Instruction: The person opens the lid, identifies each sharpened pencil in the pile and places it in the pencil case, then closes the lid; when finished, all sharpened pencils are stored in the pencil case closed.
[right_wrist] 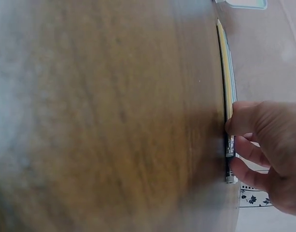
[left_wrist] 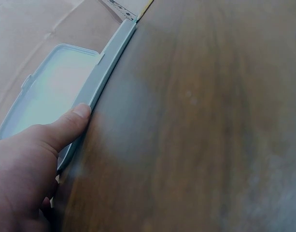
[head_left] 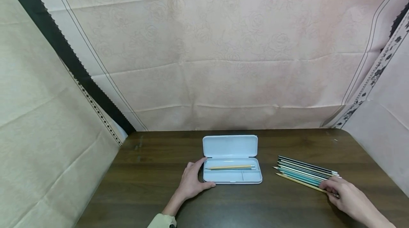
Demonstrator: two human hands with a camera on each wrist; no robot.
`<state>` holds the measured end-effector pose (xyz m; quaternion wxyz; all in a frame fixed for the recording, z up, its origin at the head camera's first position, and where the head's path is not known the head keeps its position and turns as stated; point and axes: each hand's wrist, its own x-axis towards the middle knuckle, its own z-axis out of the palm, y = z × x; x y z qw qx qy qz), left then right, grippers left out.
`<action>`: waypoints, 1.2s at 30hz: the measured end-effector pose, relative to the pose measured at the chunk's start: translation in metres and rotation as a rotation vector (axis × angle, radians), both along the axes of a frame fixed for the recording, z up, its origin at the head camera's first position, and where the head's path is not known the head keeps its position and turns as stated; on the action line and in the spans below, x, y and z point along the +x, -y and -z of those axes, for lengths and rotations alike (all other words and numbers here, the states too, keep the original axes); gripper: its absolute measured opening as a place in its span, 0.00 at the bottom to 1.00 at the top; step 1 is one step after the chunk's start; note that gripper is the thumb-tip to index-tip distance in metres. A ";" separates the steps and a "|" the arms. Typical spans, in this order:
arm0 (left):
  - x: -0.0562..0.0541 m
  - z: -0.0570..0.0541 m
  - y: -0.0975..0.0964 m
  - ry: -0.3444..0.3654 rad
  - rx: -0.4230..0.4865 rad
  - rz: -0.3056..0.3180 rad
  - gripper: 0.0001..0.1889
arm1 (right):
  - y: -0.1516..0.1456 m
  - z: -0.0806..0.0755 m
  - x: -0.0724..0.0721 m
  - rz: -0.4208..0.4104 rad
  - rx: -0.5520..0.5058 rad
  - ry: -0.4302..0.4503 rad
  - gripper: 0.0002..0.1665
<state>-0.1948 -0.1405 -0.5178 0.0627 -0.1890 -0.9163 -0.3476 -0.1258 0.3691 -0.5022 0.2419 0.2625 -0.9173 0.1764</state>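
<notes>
A light-blue pencil case [head_left: 223, 176] lies with its lid [head_left: 230, 146] raised at the back. Two or so pencils [head_left: 230, 167] lie in its long compartment. My left hand [head_left: 193, 182] holds the case by its left end, thumb on the front edge [left_wrist: 82, 111] and forefinger at the back corner. To the right, several pencils [head_left: 306, 169] in dark, white and teal lie side by side on the table, slanting. At their eraser ends, my right hand [head_left: 348, 196] pinches the nearest one, a yellow pencil [right_wrist: 224, 58], between thumb and fingers. Its tip points left, towards the case.
The dark brown wooden table [head_left: 147, 192] ends at a back edge against a pale patterned cloth [head_left: 223, 61]. Similar cloth hangs on the left [head_left: 48, 132] and right [head_left: 383, 121] sides.
</notes>
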 end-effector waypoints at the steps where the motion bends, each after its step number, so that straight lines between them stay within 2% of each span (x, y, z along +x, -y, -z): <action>1: 0.000 0.000 0.000 0.000 0.000 0.000 0.50 | 0.000 0.000 0.000 -0.003 0.002 0.004 0.30; 8: 0.000 -0.001 -0.001 -0.006 -0.003 -0.006 0.50 | 0.000 0.001 -0.002 -0.050 -0.006 0.002 0.31; 28: 0.000 0.001 0.000 -0.014 -0.004 -0.003 0.50 | 0.001 0.002 -0.005 -0.070 -0.003 -0.025 0.31; 36: 0.000 -0.001 0.000 0.001 -0.009 -0.009 0.50 | 0.005 -0.005 -0.010 -0.101 -0.019 -0.065 0.30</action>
